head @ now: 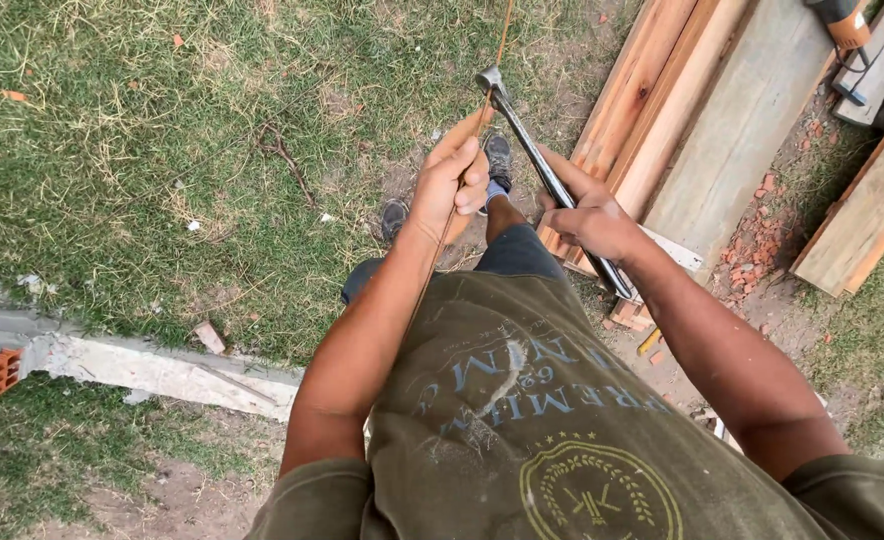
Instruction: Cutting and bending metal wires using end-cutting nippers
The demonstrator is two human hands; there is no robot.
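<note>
The left hand is clenched around a thin, pale wooden strip that runs upward out of view. The right hand grips the dark metal shaft of a claw hammer — its steel head raised just beside the strip, above the left fingers. Below lie patchy grass and long, weathered wooden planks — stacked to the right.
</note>
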